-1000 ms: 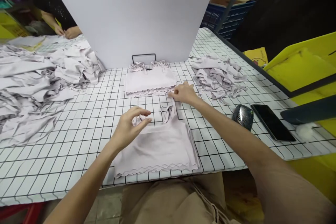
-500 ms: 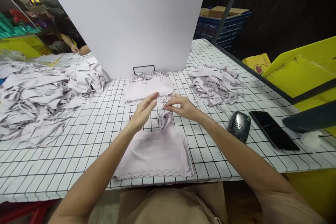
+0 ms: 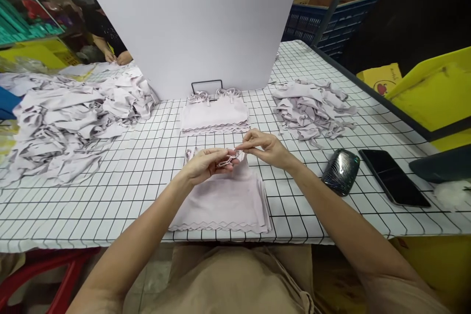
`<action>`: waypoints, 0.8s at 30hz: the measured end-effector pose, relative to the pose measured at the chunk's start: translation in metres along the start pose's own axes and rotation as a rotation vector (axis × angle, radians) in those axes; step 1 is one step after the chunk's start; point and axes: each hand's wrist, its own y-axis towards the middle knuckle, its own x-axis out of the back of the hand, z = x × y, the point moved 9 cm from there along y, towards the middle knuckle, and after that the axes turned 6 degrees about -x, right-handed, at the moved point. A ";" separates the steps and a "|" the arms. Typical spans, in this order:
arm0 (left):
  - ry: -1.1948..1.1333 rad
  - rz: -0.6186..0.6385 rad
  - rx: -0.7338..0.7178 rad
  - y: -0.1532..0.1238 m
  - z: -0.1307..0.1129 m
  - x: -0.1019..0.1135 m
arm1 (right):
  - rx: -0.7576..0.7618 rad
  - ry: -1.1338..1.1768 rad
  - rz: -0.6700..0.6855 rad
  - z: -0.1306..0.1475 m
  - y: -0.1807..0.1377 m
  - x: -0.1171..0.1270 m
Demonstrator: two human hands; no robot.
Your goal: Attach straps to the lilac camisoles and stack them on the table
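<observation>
1. The bench [image 3: 128, 201] had its front edge just beside the hem of the near stack of tops [image 3: 224, 206].
2. Bare room ran left of that stack to the cloth pile [image 3: 73, 122], with less on the right, before the phone [image 3: 393, 176].
3. The left hand [image 3: 211, 163], fingers curled, held a looped strap [image 3: 227, 161] above the stack's top end.
4. The right hand [image 3: 267, 148] pinched the strap's end, fingertips together.

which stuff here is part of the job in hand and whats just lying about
Part of the job:
- strap, in left hand and right hand
- front garment stack
- rear garment stack
- probably left cloth pile, right cloth pile

Seemingly just lying about:
- phone
- dark shiny object
- white wad
</observation>
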 end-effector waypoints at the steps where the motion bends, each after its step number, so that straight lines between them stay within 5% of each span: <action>1: -0.027 -0.009 0.012 -0.002 0.004 -0.001 | -0.003 0.024 -0.009 -0.001 0.000 0.000; 9: -0.084 -0.164 0.057 -0.021 0.026 0.007 | -0.028 0.134 -0.107 -0.008 -0.005 0.005; 14: -0.008 -0.315 -0.100 -0.037 0.009 0.017 | -0.054 0.037 -0.064 -0.003 -0.011 0.001; 19: 0.153 -0.338 -0.293 -0.043 -0.017 0.003 | -0.083 0.014 0.105 0.021 -0.011 -0.037; 24: 0.274 -0.353 -0.368 -0.047 -0.023 0.000 | -0.068 -0.079 -0.010 0.029 -0.010 -0.044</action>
